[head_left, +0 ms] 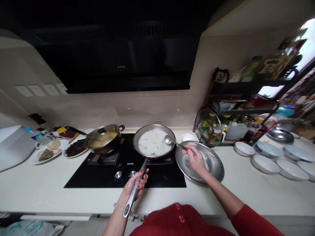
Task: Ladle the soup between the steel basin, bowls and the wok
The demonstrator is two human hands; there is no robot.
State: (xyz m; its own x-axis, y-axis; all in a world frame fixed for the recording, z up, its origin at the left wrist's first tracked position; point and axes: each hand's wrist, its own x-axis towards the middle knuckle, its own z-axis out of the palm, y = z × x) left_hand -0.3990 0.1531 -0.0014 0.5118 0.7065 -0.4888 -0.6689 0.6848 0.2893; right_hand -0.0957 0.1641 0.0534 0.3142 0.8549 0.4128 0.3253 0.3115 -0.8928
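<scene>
My left hand [136, 185] is closed round the long metal handle [134, 193] of a steel frying pan [154, 141] that sits on the black hob [157, 170]. The pan holds a milky white soup with some green bits. My right hand [197, 160] grips the handle of a metal ladle [168, 139], whose bowl hangs over the pan's right rim. That hand is above a wide steel basin [216, 164] standing just right of the hob.
A lidded pot [104, 139] of yellow food stands on the left burner. Plates of food [52, 149] lie on the left counter. Several white bowls [268, 162] line the right counter below a black rack [246, 108] of bottles. A range hood [118, 65] hangs overhead.
</scene>
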